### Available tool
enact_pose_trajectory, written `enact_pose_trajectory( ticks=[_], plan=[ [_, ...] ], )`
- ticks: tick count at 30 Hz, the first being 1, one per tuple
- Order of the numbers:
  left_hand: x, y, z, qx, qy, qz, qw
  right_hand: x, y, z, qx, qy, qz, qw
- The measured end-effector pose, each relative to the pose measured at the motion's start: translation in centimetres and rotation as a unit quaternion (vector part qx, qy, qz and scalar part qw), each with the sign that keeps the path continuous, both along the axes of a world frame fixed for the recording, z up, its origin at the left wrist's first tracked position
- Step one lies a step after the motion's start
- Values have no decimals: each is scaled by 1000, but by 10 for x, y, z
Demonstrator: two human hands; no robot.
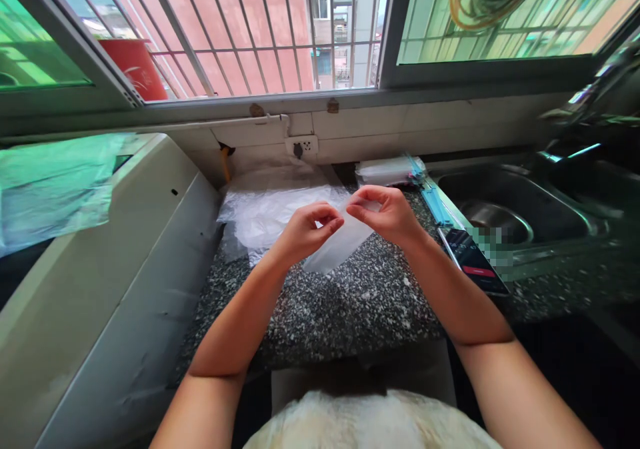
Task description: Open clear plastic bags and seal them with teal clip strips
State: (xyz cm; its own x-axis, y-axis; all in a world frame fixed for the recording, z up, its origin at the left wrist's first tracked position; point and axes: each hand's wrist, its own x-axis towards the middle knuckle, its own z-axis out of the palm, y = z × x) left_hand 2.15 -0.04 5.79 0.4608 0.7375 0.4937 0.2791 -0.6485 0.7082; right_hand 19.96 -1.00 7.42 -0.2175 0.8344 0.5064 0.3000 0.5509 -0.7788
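Observation:
A small translucent plastic bag (pixel 337 249) hangs at a slant between my hands, above the speckled countertop. My left hand (pixel 314 229) pinches its upper left edge between thumb and fingers. On the other side, my right hand (pixel 384 212) is closed in a pinch on the upper right edge. Behind my hands lies a spread pile of clear plastic bags (pixel 270 205). A bundle of clear sleeves (pixel 387 169) rests further back, near several light blue strips (pixel 436 205) to the right.
A phone (pixel 475 262) lies at the countertop's (pixel 350 322) right, beside a metal sink (pixel 530 202). To the left stands a white appliance (pixel 150 249) with a plastic sheet (pixel 55 182) over it. A wall socket (pixel 303 145) with a plug sits below the barred window.

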Motion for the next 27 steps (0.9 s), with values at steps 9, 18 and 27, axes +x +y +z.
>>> enact_pose_trajectory(
  ticks=[9, 18, 27],
  plan=[
    [1, 1, -1, -31, 6, 10, 999, 3, 1, 4, 12, 11, -27, 1000],
    [3, 5, -6, -26, 6, 3, 1000, 14, 6, 6, 17, 52, -58, 997],
    [2, 5, -7, -19, 20, 6, 1000, 15, 9, 5, 16, 57, -72, 996]
  ],
)
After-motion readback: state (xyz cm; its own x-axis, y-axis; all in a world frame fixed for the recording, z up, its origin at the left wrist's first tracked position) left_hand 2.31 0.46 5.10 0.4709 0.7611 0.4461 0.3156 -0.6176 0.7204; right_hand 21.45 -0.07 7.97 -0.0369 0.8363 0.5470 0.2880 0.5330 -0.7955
